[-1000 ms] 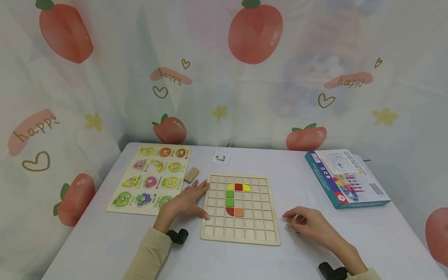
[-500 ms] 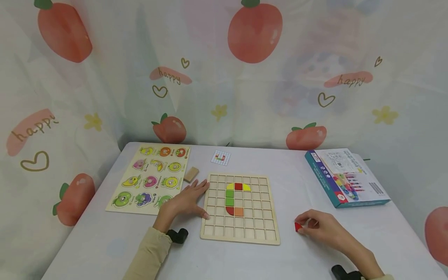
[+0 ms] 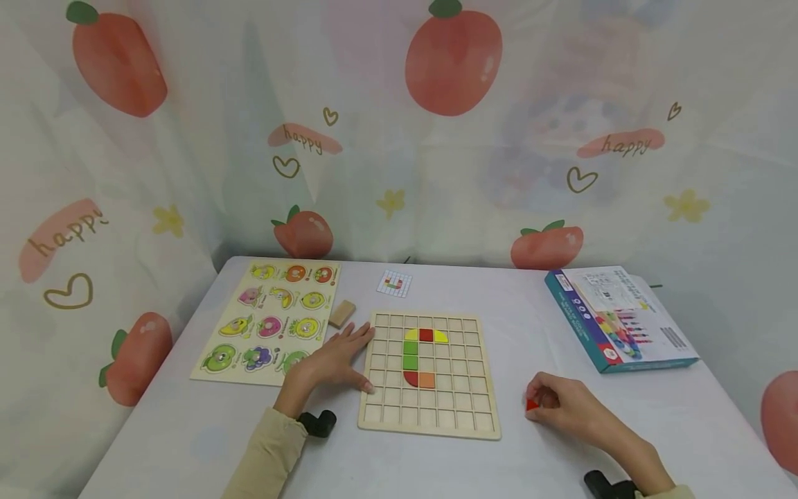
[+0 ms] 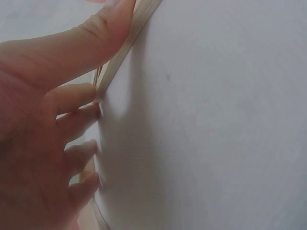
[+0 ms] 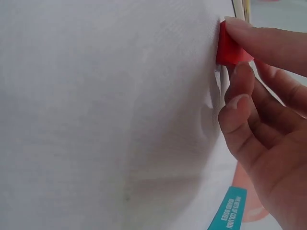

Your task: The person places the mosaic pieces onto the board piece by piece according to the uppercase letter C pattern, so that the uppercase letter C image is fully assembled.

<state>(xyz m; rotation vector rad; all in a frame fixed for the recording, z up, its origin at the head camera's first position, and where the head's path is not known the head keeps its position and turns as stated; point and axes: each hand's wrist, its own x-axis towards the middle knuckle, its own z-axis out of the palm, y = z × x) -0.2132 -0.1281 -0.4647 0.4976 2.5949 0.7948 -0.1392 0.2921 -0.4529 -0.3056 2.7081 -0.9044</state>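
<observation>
A wooden grid board [image 3: 458, 398] lies in the middle of the table, with several coloured pieces set in its cells: yellow corners around a red square [image 3: 426, 335], green squares [image 3: 410, 354], a dark red rounded piece [image 3: 411, 378] and an orange square [image 3: 427, 380]. My left hand [image 3: 330, 360] rests on the board's left edge, thumb and fingers spread; the left wrist view shows the thumb against the rim. Right of the board, my right hand [image 3: 567, 405] pinches a small red piece [image 5: 231, 48] between thumb and fingers, close to the tabletop. The fingers hide part of its shape.
A fruit picture board [image 3: 233, 346] lies at the left, with a small wooden block [image 3: 342, 314] beside it. Behind the grid board is a patterned grid card [image 3: 394, 283]. A teal-edged box [image 3: 623, 319] lies at the back right.
My right hand has moved right, away from the board, and now holds a red piece that was not visible in it one second ago. My left hand stays on the board.
</observation>
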